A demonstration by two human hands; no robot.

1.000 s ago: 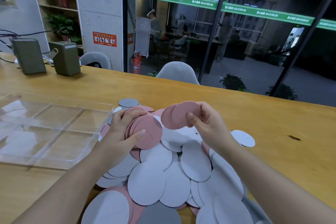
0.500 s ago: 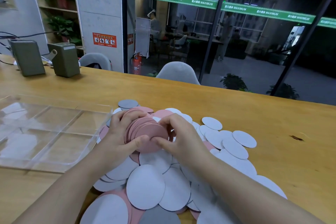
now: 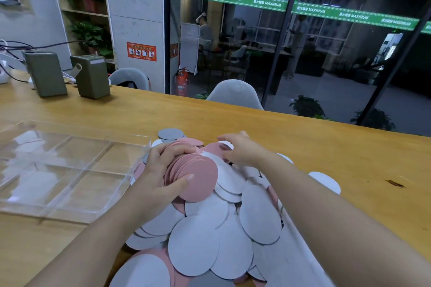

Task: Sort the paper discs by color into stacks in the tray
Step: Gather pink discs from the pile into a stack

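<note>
Gripping a fanned stack of pink discs [image 3: 193, 175], the left hand [image 3: 158, 177] has thumb and fingers curled round it above the mixed pile of discs [image 3: 210, 235] on the bench [image 3: 326, 154]. The right hand [image 3: 242, 149] lies with relaxed fingers on discs farther back, seemingly holding nothing. Just left, the clear divided tray [image 3: 130, 170] shows only bare compartments.

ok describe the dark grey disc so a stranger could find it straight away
Start at the clear tray on the wooden table, then go to the disc pile beside it. The dark grey disc lies flat at the pile's far edge, darker than the pale and pink ones nearby.
</note>
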